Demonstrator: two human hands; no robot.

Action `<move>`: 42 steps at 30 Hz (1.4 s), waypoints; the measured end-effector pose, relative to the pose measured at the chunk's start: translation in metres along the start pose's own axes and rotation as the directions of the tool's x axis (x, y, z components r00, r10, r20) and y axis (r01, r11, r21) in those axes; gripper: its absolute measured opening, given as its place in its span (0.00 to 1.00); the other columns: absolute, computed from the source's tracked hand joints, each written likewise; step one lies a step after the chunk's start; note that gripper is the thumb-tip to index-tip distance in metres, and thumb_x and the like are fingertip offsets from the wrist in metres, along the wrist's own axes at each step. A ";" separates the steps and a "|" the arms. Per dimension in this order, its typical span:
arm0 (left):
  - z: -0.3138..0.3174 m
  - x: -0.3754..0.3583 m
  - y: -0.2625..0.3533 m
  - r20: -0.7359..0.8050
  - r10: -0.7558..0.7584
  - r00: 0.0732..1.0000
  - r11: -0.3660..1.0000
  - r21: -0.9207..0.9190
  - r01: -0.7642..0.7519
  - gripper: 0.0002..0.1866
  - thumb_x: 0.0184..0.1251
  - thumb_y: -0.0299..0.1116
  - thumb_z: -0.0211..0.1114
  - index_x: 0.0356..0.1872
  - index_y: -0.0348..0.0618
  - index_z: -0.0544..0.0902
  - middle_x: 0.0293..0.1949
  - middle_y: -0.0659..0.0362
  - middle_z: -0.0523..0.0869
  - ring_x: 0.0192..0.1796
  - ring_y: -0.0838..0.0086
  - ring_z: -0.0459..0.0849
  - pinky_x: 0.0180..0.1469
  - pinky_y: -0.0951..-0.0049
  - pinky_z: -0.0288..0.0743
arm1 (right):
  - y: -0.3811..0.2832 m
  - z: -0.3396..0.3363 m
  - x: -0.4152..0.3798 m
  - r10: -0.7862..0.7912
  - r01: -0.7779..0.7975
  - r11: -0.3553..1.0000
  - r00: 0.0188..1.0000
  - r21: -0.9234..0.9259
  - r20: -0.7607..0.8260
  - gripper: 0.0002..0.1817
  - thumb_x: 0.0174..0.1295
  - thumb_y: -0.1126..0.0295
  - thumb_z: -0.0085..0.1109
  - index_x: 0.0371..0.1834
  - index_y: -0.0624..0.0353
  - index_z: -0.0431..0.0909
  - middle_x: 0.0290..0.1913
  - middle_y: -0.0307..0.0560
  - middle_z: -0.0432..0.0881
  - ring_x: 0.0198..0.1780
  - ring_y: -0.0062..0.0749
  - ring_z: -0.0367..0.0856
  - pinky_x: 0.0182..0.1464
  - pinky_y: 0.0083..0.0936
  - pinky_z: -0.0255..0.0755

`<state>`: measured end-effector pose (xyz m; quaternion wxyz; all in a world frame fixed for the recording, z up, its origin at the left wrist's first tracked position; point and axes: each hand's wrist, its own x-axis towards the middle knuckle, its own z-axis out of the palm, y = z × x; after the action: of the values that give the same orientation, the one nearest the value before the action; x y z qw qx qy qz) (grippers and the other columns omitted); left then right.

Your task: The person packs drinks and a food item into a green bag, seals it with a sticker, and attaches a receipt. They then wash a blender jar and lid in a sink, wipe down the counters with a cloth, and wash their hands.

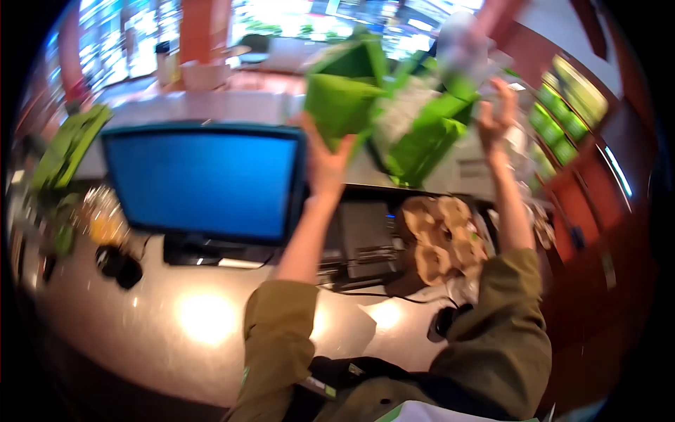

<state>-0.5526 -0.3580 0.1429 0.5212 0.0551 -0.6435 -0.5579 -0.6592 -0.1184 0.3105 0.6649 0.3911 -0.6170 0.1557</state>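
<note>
My left hand [326, 165] grips the near side of a bright green bag [341, 105] at the counter's far edge, just right of the monitor. Part of its fingers lies behind the bag. Beside it, a second green bag [425, 144] leans over, with something pale and blurred at its mouth. My right hand [498, 123] is raised to the right of that bag, fingers apart and holding nothing that I can see. Near it, another person's arm [496, 17] reaches in from the top right behind a blurred, clear rounded thing [464, 56].
A monitor [204, 183] with a blue screen stands on the metal counter [204, 309]. Right of it are a black machine [365, 239] and cardboard cup carriers [439, 239]. A black mouse [441, 322] lies by a cable. Green folded bags [70, 148] are at the far left.
</note>
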 end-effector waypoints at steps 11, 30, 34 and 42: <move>-0.030 -0.076 0.022 0.007 0.109 0.994 0.974 0.198 -0.108 0.38 0.56 0.32 0.57 0.65 0.36 0.47 0.63 0.36 0.51 0.64 0.41 0.54 0.64 0.54 0.50 | 0.031 0.130 0.063 0.506 0.000 0.852 0.261 -0.524 0.822 0.29 0.46 0.52 0.61 0.46 0.63 0.73 0.41 0.58 0.79 0.44 0.45 0.79 0.45 0.36 0.70; -0.176 -0.199 -0.037 -0.145 -0.032 0.989 0.969 0.239 0.066 0.10 0.57 0.22 0.54 0.41 0.35 0.75 0.40 0.52 0.77 0.45 0.63 0.75 0.49 0.69 0.67 | 0.018 0.126 0.053 0.579 -0.044 0.795 0.352 -0.604 0.736 0.24 0.62 0.50 0.41 0.45 0.60 0.75 0.47 0.60 0.76 0.51 0.54 0.74 0.49 0.49 0.65; -0.247 -0.183 -0.072 -0.437 -0.019 0.899 0.923 0.338 0.184 0.10 0.60 0.24 0.51 0.44 0.37 0.73 0.42 0.56 0.74 0.38 0.71 0.73 0.43 0.73 0.67 | -0.004 0.120 0.067 0.282 0.113 0.845 0.737 -0.523 0.614 0.21 0.63 0.54 0.41 0.33 0.60 0.77 0.32 0.56 0.80 0.37 0.50 0.79 0.38 0.42 0.69; -0.415 -0.125 -0.091 -0.784 0.134 0.606 0.711 0.502 0.493 0.11 0.66 0.24 0.46 0.47 0.40 0.72 0.49 0.57 0.72 0.46 0.70 0.73 0.48 0.71 0.69 | -0.138 0.079 0.034 0.358 -0.437 0.897 0.628 -0.068 0.691 0.30 0.58 0.47 0.47 0.55 0.60 0.68 0.43 0.58 0.78 0.42 0.44 0.77 0.46 0.30 0.67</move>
<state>-0.2388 -0.5838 -0.0724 0.6222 0.5454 -0.5001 -0.2558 -0.6124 -0.2733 0.2921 0.3150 0.3090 -0.8802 0.1747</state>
